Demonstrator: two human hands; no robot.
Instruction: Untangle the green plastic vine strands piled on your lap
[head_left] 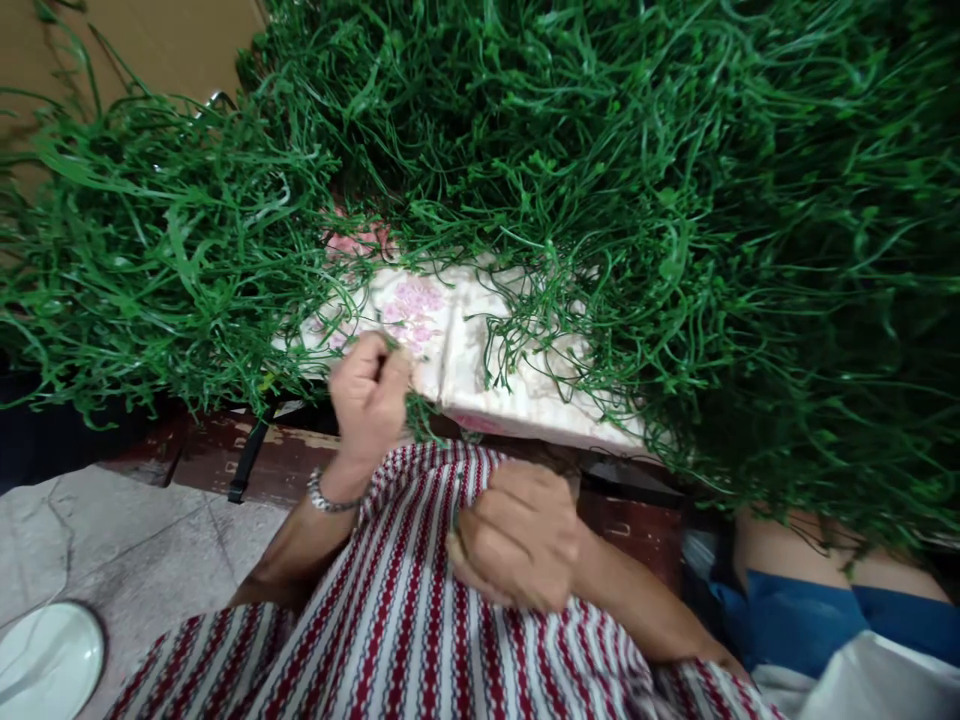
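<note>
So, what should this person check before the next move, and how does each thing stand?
1. Left hand closed: ok.
2. Left hand's contents: cannot tell, blurred.
3. Right hand clear of the piled green stems: ok, it's before the striped shirt.
4. Right hand's contents: cannot tell, fist closed.
5. Floral-patterned surface free of stems: not ok, some overhang it.

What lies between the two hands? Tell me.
The head view shows the striped shirt between the left hand and right hand; green stems show beside the left.
</note>
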